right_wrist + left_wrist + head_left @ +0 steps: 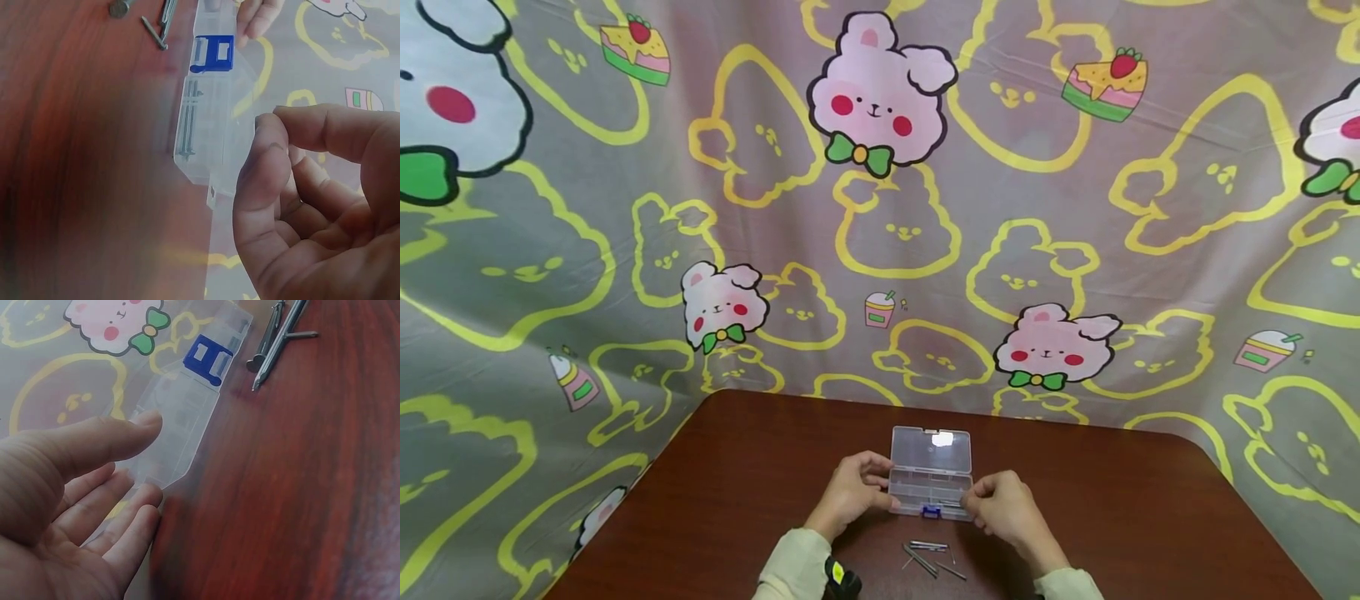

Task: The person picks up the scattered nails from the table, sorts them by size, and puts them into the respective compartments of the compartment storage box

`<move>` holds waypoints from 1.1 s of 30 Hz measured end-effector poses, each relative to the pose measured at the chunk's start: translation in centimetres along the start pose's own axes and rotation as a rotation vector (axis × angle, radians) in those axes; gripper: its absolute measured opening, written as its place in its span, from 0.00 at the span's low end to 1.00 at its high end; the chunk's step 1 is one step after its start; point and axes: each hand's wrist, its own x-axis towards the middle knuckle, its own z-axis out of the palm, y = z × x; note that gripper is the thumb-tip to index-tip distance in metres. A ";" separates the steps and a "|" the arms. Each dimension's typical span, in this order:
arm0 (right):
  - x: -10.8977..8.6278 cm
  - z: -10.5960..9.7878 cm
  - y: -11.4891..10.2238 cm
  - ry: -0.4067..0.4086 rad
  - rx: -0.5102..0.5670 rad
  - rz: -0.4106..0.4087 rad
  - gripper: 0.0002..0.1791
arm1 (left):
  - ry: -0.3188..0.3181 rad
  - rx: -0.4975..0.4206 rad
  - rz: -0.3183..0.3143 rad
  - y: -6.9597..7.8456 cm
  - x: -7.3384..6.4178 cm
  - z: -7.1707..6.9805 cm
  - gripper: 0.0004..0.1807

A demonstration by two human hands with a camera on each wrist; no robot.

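Note:
A clear plastic compartment box (913,483) lies on the table with its lid (917,446) raised at the back and a blue latch (932,512) at the front. My left hand (850,490) holds the box's left end, thumb at the front corner and fingers towards the back. Over the right end is my right hand (1009,507), its fingers curled and the thumb and index tips together; nothing shows between them. Thin nails (187,119) lie inside the box's right part. In front of the box, several loose nails (921,560) are spread on the table.
The box and loose nails rest on a dark reddish-brown wooden table (760,467). Behind it and along its sides hangs a patterned cloth (917,292) with cartoon animals. A dark wrist strap (842,579) is at the left sleeve.

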 end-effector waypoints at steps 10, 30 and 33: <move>-1.1 0.5 0.3 -0.065 -0.003 -0.064 0.07 | 0.006 -0.013 0.013 0.1 -0.2 0.0 0.31; -1.9 2.4 0.9 -0.158 -0.147 -0.228 0.07 | 0.006 0.001 0.007 -0.1 0.1 0.0 0.30; -1.9 2.4 0.9 -0.164 -0.176 -0.262 0.07 | 0.005 -0.008 0.019 -0.2 0.1 0.0 0.30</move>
